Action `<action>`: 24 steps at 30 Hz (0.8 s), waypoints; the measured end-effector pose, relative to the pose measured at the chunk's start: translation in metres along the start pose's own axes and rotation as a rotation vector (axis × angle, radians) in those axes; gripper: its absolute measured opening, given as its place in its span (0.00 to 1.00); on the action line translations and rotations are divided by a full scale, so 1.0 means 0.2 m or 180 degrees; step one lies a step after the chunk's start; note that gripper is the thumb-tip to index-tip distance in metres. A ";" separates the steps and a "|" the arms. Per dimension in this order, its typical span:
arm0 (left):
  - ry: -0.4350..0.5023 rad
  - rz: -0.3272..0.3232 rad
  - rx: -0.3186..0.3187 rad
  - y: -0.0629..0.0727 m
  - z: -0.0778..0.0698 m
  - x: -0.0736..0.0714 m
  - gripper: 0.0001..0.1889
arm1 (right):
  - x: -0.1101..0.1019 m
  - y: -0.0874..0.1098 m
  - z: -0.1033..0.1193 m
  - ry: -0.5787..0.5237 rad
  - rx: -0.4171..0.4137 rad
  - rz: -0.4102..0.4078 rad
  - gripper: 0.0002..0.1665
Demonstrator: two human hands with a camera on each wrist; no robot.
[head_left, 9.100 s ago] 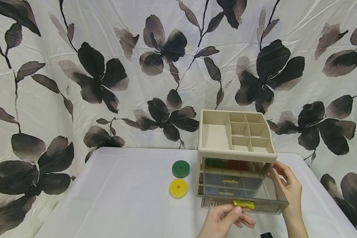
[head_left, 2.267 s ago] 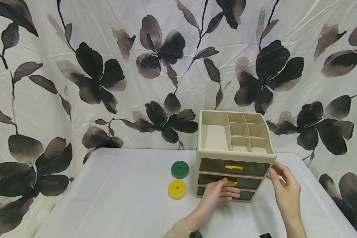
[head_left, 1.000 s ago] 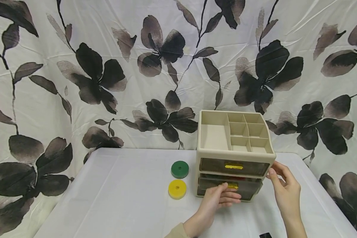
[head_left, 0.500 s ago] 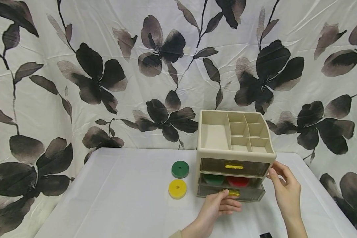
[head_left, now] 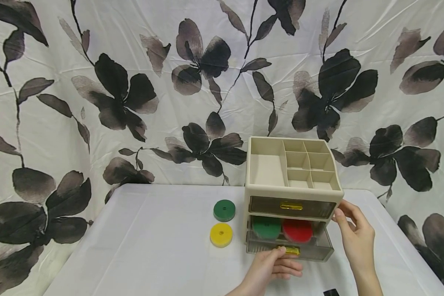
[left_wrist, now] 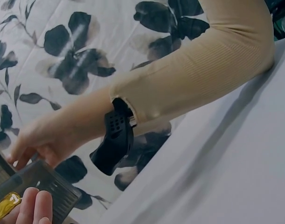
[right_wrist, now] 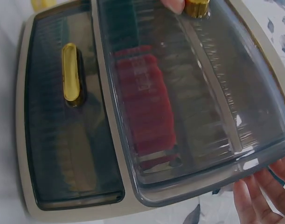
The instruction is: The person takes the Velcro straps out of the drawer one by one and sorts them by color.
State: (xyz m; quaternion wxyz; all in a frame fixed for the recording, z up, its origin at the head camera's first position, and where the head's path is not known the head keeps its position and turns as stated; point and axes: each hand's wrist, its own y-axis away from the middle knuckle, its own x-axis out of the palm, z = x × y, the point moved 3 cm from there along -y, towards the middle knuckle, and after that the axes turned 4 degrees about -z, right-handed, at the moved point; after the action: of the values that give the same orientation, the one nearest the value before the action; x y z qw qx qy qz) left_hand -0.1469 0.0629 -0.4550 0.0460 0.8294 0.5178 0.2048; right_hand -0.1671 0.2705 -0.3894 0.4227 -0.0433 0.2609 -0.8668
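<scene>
A cream desktop drawer box [head_left: 294,192] stands on the white table. My left hand [head_left: 271,267] pinches the gold handle [head_left: 293,250] of its middle drawer [head_left: 316,250], thumb on top, other fingers stretched out below. That smoky clear drawer is pulled partway out. Inside lie a green disc [head_left: 265,227] and a red disc [head_left: 297,230]; the red disc [right_wrist: 144,102] also shows through the drawer in the right wrist view. Against the box's right side rest the fingers of my right hand [head_left: 357,236]; some fingertips are hidden behind it. The top drawer [head_left: 264,205] is closed.
Left of the box, a second green disc [head_left: 224,210] lies behind a yellow disc [head_left: 220,234]. Divided compartments [head_left: 299,160] form the box's top. A small black object [head_left: 331,292] shows at the front edge. Floral cloth [head_left: 200,102] hangs behind the table.
Earlier the top drawer was out; it is now closed. My left hand has since drawn the middle drawer forward, uncovering the green and red discs. My right hand has stayed at the side.
</scene>
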 end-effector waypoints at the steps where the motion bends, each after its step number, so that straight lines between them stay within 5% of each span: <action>1: -0.0015 0.0012 -0.0008 0.01 0.00 0.00 0.27 | 0.00 0.00 0.00 0.0001 -0.0005 0.0000 0.16; 24: -0.0014 0.0091 -0.0301 0.13 0.04 0.00 0.25 | 0.00 0.00 -0.01 -0.0001 0.0008 0.0008 0.17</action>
State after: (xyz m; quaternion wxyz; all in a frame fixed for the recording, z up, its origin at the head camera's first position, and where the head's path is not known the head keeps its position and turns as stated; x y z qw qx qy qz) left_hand -0.1226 0.0517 -0.4551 0.0834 0.8340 0.4955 0.2279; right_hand -0.1676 0.2713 -0.3903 0.4239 -0.0426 0.2598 -0.8666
